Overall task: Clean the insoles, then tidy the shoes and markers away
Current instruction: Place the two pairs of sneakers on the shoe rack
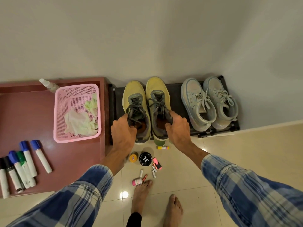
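While the pink basket (62, 102) sat at the right edge of the reddish bench (24, 112), it held crumpled white and pale-green tissues (78, 123), and a spray bottle (47, 85) stood just behind its far left corner. Markers (24, 161) lay near the bench's front left corner. On the black shoe rack (177, 99), the yellow shoes (155, 87) stood at the left end and the pale blue shoes (208, 104) at the right end. The left hand (123, 130) gripped the left yellow shoe's collar, fingers curled round it. The right hand (177, 126) clamped the right shoe's collar beside its orange insole (161, 123).
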